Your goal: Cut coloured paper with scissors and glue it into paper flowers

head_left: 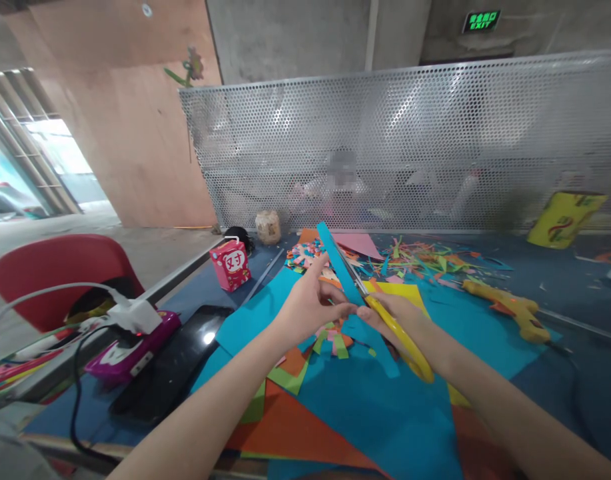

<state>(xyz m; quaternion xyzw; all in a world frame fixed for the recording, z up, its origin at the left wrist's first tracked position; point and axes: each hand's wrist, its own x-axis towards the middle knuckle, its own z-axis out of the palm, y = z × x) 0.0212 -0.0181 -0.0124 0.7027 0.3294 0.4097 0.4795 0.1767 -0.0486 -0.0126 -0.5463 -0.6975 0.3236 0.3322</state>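
Observation:
My left hand (310, 300) pinches a long blue paper strip (341, 267), which slants up and away over the table. In my right hand (398, 317) is a pair of scissors with yellow handles (402, 340); its blades lie along the strip, and whether they are parted is hard to see. The right fingertips meet the strip beside the left thumb. Beneath both hands spread sheets of blue paper (380, 407), with an orange sheet (290, 427) at the front and a yellow sheet (402, 291) partly covered. Small green and pink paper pieces (335, 341) lie under the hands.
A yellow glue gun (510, 310) lies at right. Paper scraps (420, 257) heap before the perforated metal screen (400, 147); behind it a person sits. At left are a red drink carton (231, 265), a black phone (170, 363), a purple power strip (135, 347) and a red chair (60, 273).

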